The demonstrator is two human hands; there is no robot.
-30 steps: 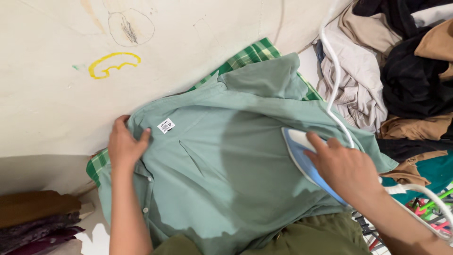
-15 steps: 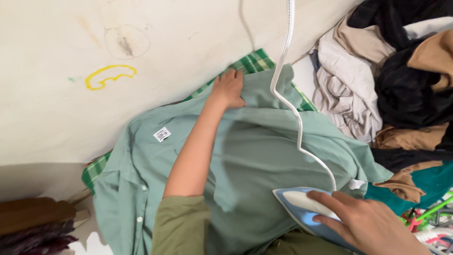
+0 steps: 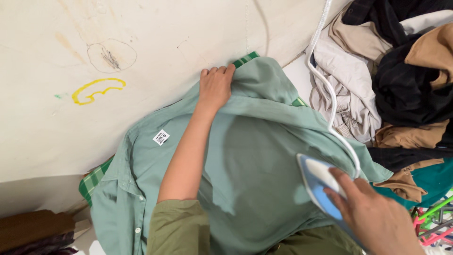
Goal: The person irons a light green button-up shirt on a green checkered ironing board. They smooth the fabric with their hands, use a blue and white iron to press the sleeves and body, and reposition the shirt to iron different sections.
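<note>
A pale green shirt (image 3: 255,165) lies spread across the middle of the frame on a green checked cloth (image 3: 96,177), whose edges show at lower left and at top centre. The left hand (image 3: 214,87) reaches to the top centre of the frame, its grip closed on the shirt's upper edge, fingers curled over the fabric. The right hand (image 3: 377,217), at lower right, has its grip wrapped around the handle of a blue and white iron (image 3: 321,186), which rests on the shirt's right side. A white cord (image 3: 330,99) runs from the iron up to the top of the frame. A small white label (image 3: 161,137) sits inside the collar, left of centre. A heap of clothes (image 3: 396,80) fills the upper right, touching the shirt's edge. On the pale wall (image 3: 141,47) at upper left is a yellow scribble (image 3: 96,89).
</note>
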